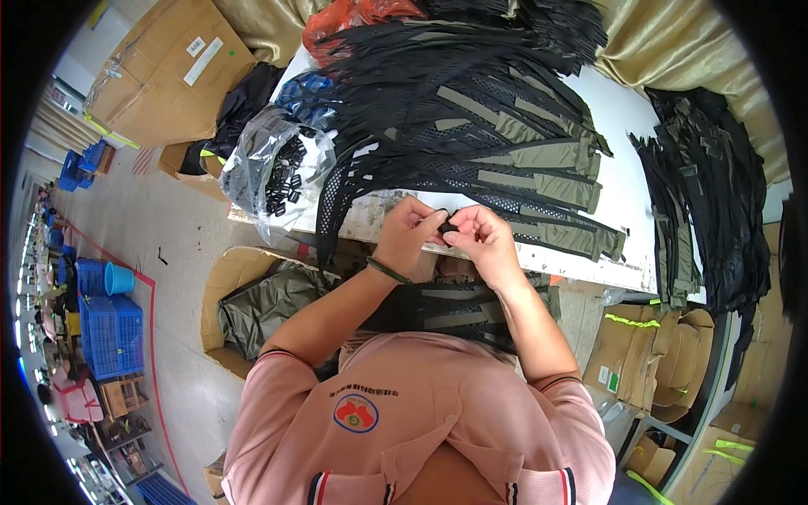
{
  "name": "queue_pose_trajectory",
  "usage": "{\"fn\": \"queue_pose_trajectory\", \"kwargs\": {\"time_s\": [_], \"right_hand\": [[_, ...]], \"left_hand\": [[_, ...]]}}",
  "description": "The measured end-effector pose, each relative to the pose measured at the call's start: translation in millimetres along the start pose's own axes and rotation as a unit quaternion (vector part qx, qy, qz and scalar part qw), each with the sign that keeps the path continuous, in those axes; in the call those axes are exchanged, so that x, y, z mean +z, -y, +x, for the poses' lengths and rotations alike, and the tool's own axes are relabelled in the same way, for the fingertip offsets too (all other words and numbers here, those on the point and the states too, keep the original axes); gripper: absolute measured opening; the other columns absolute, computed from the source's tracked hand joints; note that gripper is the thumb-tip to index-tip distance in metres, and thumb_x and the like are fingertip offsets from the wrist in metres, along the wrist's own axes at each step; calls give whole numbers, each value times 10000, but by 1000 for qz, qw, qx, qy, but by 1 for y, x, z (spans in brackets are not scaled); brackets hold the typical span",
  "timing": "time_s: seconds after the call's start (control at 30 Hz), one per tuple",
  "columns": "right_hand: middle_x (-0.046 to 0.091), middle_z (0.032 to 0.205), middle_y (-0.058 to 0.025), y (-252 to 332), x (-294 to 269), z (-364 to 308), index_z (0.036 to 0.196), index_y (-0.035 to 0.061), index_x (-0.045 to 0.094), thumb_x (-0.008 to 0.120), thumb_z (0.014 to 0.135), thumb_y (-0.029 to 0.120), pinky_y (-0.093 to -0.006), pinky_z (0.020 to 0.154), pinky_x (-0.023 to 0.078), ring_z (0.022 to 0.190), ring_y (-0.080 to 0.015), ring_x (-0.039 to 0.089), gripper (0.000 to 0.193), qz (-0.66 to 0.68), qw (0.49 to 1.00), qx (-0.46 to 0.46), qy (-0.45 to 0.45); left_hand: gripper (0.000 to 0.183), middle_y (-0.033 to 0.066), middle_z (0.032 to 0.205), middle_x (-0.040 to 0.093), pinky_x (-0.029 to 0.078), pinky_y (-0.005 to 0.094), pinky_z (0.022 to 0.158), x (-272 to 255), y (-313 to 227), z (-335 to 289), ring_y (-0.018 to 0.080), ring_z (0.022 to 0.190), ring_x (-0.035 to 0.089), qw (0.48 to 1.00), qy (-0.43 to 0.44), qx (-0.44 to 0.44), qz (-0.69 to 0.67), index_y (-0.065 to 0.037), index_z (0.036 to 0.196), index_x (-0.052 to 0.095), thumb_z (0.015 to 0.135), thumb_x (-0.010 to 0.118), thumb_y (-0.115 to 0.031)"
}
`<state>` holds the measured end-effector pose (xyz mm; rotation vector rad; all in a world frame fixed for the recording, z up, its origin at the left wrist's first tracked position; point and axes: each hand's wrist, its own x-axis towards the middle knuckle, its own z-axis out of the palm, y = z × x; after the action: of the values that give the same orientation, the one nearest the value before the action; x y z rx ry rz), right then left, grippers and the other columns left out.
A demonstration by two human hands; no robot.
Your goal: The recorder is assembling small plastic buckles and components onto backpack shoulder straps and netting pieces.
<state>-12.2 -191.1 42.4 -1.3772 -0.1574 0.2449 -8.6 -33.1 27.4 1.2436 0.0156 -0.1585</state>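
Observation:
Close in front of my chest, at the table's near edge, both hands meet over a small black buckle-like piece (449,225). My left hand (407,236) pinches it from the left between thumb and fingertips. From the right, my right hand (488,244) grips it the same way. The fingers partly hide the piece, so its exact shape does not show. Just beyond the hands, black mesh straps with olive-green fabric panels (551,157) lie fanned out in a thick pile. More such straps (454,307) rest across my lap, below my forearms.
A transparent plastic bag (244,164) of small black buckles (289,181) sits on the white table (619,105) to the left. An orange bag (353,21) lies behind. Dark straps (711,194) hang at the right. Cardboard boxes (168,71) stand left, below the table and lower right.

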Motion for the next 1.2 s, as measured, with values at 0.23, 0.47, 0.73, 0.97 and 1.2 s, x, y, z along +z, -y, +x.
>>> {"fn": "queue_pose_trajectory", "kwargs": {"time_s": [0.23,0.47,0.73,0.97,1.2], "right_hand": [[505,676,57,-7,-2,4,847,43,495,669,766,-79,-156,556,368,606,-4,446,227,2,1000,-8,-23],[504,672,55,-4,-3,-2,832,49,499,678,750,-81,-160,571,396,613,-12,449,236,65,997,37,-32],[513,698,47,5,0,-13,833,50,493,694,767,-40,-164,589,387,625,-20,447,229,-90,994,-45,-29],[538,746,32,-3,-3,-9,886,47,484,657,784,-82,-196,641,468,674,-30,506,239,102,994,5,-46],[555,815,17,18,-12,-9,1053,18,551,613,861,7,-208,673,483,703,-47,537,202,210,969,123,49]], "left_hand": [[107,68,800,627,500,228,647,4,1,-4,97,696,595,997,-9,73,33,-1,859,539,842,644,-14],[90,93,988,614,488,239,781,-1,12,-10,121,882,594,989,69,128,20,6,903,589,830,640,24],[98,109,1069,588,479,268,827,-9,16,-11,142,931,585,980,130,147,26,8,903,595,822,641,36],[114,98,1060,568,461,278,845,-4,11,-12,152,957,562,975,140,171,21,-5,890,594,806,656,42],[191,63,963,542,453,269,760,-4,2,-8,157,871,538,958,147,219,116,-37,901,586,759,671,57]]}}
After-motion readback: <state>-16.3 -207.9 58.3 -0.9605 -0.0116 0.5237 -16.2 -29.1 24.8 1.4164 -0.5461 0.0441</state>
